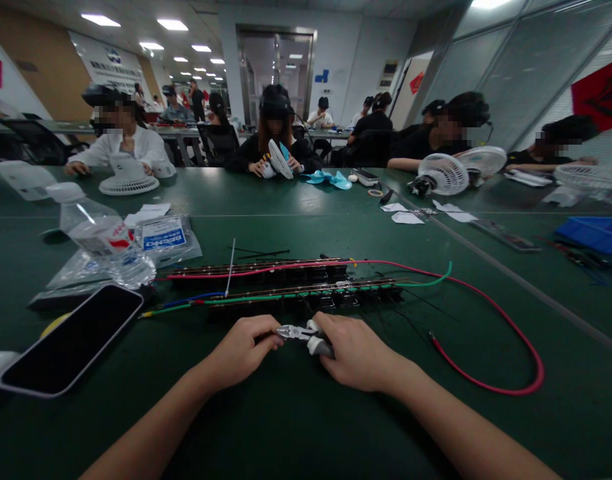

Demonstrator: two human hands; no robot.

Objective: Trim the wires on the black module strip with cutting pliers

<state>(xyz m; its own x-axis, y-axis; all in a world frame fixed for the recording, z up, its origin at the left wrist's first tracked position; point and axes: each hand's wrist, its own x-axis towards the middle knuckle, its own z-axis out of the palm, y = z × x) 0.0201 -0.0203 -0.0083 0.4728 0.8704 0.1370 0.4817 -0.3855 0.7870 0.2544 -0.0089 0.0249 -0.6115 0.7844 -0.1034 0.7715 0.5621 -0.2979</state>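
My right hand [359, 352] is closed around the grey and white handles of a pair of pliers [297, 332]. Their metal jaws point left and meet the fingertips of my left hand [246, 350]. That hand is pinched; whatever its fingers hold is too small or hidden to name. Just beyond both hands lie two long black strips [336, 272] side by side. A red cable [491, 303] runs along the far strip and loops round to the right. A green wire [426, 283] lies along the near one, and a white cable tie [231, 267] sticks up at the left.
A phone [73, 340] lies at the left, near a plastic bottle [103, 233] and clear bags [169, 237]. Black cable ties [261, 253] are scattered behind the strips. Across the table, several people sit with white fan parts [443, 175]. A blue tray [593, 233] is at the right.
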